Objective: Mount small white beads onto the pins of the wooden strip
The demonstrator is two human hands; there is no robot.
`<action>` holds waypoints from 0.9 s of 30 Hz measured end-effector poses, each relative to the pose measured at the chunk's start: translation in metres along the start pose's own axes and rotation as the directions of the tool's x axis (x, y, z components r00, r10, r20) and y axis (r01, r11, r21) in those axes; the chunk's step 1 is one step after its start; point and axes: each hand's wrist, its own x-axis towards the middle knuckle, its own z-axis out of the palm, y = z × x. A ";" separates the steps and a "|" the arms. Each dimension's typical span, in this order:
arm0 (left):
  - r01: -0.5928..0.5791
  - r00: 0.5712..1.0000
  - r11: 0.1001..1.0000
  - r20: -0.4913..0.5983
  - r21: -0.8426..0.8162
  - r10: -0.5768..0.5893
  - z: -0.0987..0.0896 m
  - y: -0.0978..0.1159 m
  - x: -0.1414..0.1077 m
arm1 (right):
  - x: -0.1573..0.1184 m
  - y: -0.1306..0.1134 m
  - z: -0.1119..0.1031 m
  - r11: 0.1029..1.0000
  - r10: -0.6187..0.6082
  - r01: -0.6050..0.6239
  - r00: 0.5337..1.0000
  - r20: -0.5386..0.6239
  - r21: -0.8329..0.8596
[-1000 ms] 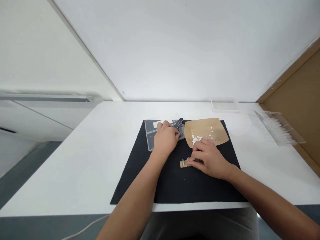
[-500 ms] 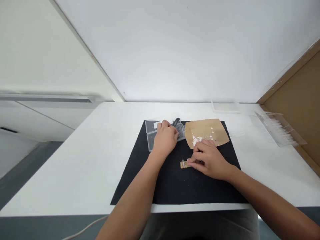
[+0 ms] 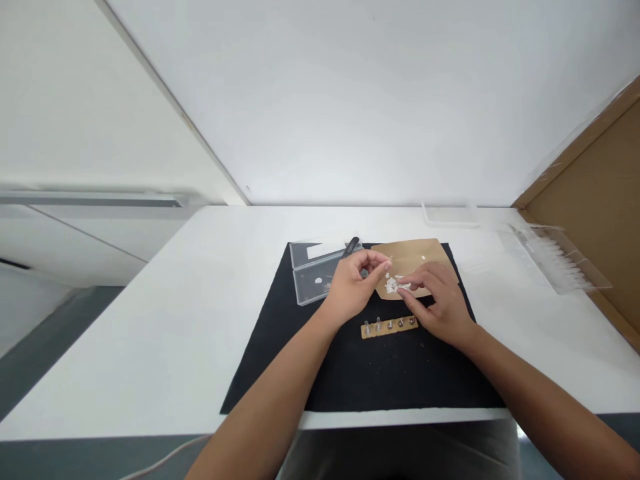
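My left hand (image 3: pixel 356 283) is closed in a pinch over the left side of the brown paper tray (image 3: pixel 405 250). What sits between its fingertips is too small to make out. My right hand (image 3: pixel 439 303) reaches into the tray with thumb and forefinger apart, at a heap of small white flakes (image 3: pixel 391 285). In front of the hands, a narrow tan strip (image 3: pixel 384 330) lies on the black mat (image 3: pixel 380 380). Several small clear pieces and dark, shiny pieces stand in a row along it.
Behind my left hand lies an opened clear plastic case (image 3: pixel 306 288) with thin pieces inside, and a black-handled tool (image 3: pixel 351 245) rests on it. A clear box of white sticks (image 3: pixel 555 260) stands at the right, beside a brown board (image 3: pixel 600 200). A clear tray (image 3: pixel 450 217) is at the back.
My left hand has moved right from the plastic case to above the paper tray. My right hand has left the tan strip, uncovering its row of pieces, and shifted to the white flakes.
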 end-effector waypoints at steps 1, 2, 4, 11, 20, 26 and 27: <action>0.015 1.000 0.997 0.018 -0.075 -0.013 0.003 0.001 -0.001 | 0.001 0.000 0.000 1.000 0.009 -0.009 1.000 -0.027 -0.002; 0.032 0.999 0.990 0.035 -0.141 -0.028 0.006 0.001 -0.003 | 0.001 0.001 -0.001 1.000 0.018 -0.018 0.999 -0.046 -0.003; 0.080 0.996 0.966 0.066 -0.246 -0.065 0.012 0.002 -0.005 | 0.002 0.000 0.000 0.999 0.039 -0.040 0.997 -0.074 -0.007; 0.207 0.973 0.873 0.182 -0.442 -0.139 0.020 0.000 -0.009 | -0.002 0.004 0.004 0.994 0.014 -0.035 0.980 -0.199 -0.102; 0.123 0.981 0.961 0.175 -0.246 -0.081 0.015 0.004 -0.009 | 0.000 0.007 -0.002 0.999 -0.034 0.035 0.982 -0.184 -0.003; -0.071 0.987 0.997 0.142 -0.013 0.072 0.008 0.009 -0.013 | -0.001 0.008 -0.005 0.968 0.132 -0.105 0.986 -0.105 0.229; -0.110 0.982 0.994 0.155 -0.014 0.111 0.008 0.010 -0.013 | -0.002 0.009 -0.005 0.946 0.174 -0.138 0.980 -0.099 0.294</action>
